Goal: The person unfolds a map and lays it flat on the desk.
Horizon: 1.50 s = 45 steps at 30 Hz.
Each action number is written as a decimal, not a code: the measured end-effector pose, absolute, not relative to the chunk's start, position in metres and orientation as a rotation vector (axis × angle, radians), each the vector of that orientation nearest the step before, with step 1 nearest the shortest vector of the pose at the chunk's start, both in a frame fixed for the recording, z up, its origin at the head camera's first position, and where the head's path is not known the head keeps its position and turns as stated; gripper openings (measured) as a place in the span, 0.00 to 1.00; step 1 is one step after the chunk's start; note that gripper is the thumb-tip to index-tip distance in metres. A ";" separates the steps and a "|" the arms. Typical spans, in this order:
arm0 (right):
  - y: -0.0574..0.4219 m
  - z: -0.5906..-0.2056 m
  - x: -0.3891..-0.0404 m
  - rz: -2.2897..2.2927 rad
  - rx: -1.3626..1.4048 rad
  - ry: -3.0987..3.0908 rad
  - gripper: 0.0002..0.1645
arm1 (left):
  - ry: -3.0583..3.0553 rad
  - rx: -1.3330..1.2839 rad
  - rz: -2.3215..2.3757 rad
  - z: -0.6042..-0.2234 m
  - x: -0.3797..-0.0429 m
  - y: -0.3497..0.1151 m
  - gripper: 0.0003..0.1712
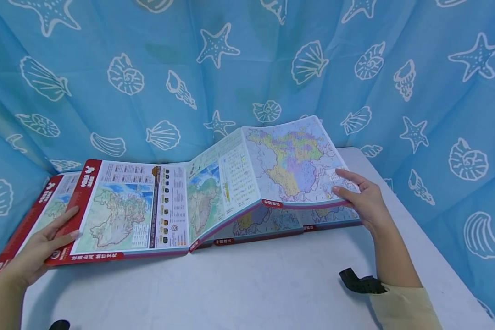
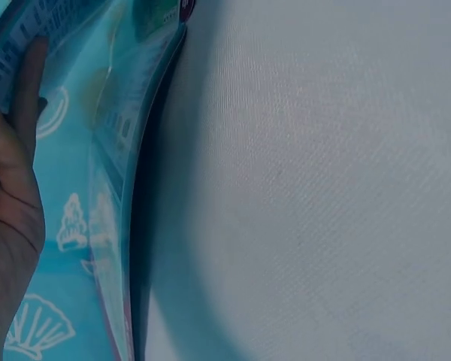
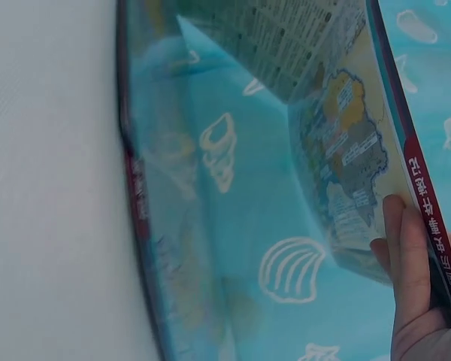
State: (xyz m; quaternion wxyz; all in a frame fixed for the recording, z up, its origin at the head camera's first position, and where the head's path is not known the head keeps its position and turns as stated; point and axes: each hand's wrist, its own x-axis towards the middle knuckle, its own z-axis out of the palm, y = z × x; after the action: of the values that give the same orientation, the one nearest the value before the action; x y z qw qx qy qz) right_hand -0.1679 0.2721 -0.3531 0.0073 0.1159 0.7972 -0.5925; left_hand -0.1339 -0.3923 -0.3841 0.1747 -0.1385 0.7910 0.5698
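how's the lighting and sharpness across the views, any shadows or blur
Head: bright, curtain pattern clear, soft shadow on the table in front of the upper map; left wrist: darker, bluish, broad shadow along the map's edge; right wrist: also dim, print on the lower map smeared, lettering on the upper map's edge clearer.

The upper map looks glossy, the tabletop finely textured.

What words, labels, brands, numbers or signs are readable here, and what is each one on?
"中国政区": small red tab on the front edge of the upper glossy, multicoloured folding map.
"壮美山河 灿烂文化", apparently: long red strip on that map's front left edge.
Too blurred to read surely: white characters on its broad red side band and the dark red edge label in the right wrist view.
Too small: the maps' place names and legends.
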 end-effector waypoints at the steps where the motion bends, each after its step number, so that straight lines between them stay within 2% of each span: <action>1: 0.273 -0.355 -0.169 -1.848 0.359 2.488 0.43 | 2.231 -0.395 1.627 -0.384 -0.134 -0.393 0.45; 18: 0.289 -0.376 -0.177 -1.781 0.312 2.469 0.44 | 2.331 -0.372 1.455 -0.395 -0.129 -0.401 0.51; 33: 0.284 -0.384 -0.179 -1.800 0.293 2.408 0.44 | 2.295 -0.704 1.572 -0.399 -0.123 -0.415 0.48; 45: 0.272 -0.387 -0.179 -1.831 0.269 2.351 0.41 | 2.241 -1.131 1.822 -0.411 -0.123 -0.423 0.51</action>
State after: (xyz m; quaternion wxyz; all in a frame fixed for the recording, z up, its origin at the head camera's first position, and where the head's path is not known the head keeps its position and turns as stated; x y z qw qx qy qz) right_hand -0.1791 0.2720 -0.3868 0.0745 0.0898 0.7836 -0.6102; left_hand -0.1227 -0.4228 -0.4113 0.0202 -0.3646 0.7223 0.5872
